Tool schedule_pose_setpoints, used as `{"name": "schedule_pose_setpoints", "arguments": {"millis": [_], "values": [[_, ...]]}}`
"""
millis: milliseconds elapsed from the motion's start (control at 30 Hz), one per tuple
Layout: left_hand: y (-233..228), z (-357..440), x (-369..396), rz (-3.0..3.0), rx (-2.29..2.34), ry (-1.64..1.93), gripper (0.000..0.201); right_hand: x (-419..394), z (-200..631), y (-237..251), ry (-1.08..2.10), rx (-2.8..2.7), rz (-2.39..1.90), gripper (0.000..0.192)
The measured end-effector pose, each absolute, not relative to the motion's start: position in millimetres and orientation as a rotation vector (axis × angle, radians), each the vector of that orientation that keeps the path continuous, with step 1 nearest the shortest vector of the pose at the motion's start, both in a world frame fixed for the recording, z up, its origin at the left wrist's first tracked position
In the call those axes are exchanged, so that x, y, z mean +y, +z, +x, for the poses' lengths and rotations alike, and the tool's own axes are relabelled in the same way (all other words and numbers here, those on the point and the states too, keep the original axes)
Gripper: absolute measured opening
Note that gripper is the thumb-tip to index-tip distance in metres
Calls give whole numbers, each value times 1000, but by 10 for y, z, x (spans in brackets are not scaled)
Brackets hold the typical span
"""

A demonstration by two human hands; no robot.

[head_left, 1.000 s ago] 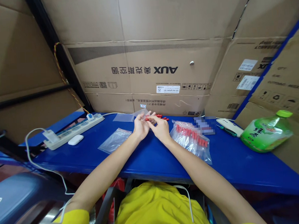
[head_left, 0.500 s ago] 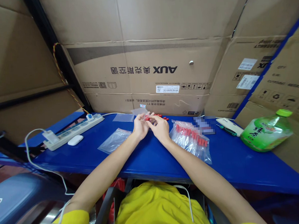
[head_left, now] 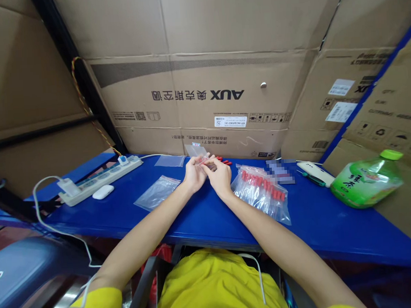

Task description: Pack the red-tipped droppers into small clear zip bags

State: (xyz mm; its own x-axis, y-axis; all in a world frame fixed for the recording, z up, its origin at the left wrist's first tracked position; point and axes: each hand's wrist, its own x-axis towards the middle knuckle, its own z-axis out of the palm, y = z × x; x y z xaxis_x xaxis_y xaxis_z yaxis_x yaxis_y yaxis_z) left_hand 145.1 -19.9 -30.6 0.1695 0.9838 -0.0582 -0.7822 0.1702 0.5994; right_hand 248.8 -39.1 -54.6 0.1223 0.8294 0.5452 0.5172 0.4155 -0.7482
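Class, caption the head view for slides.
Left hand and right hand meet at a clear bag over a blue table.

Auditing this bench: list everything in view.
Held clear bag: one, transparent, centre
Red pieces: uncounted, red, centre
Flat bags: at least two, transparent, left
Packed bags: uncounted, clear and red, right
Power strip: one, white, left
Small case: one, white, left
Cables: several, mostly white, left
Bottle: one, green, far right
Device: one, white, right
Stool: one, blue, lower left
Table: one, blue, centre
Cartons: several, brown, behind
Left hand: one, bare, centre
Right hand: one, bare, centre
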Motion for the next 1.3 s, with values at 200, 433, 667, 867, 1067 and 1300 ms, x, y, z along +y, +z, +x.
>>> {"name": "schedule_pose_setpoints", "arguments": {"millis": [200,433,667,867,1067,1300], "values": [[-312,1504,-202,493,501,1290,26,-399,2472,-550,288,-1533,-1294,12],[-293,1288,-31,361,554,1437,11,-317,2754,-414,148,-1823,-1163,21],[-269,1082,79,248,541,1543,5,-269,3032,-373,37,-2331,-1625,18],[-247,1032,100,200,531,1544,26,-287,2978,-404,38,-2329,-1547,12],[-218,890,160,192,491,1629,34,-274,2984,-324,68,-1938,-1284,13],[-240,884,157,208,466,1659,36,-379,2871,-337,3,-1825,-1021,14]]}}
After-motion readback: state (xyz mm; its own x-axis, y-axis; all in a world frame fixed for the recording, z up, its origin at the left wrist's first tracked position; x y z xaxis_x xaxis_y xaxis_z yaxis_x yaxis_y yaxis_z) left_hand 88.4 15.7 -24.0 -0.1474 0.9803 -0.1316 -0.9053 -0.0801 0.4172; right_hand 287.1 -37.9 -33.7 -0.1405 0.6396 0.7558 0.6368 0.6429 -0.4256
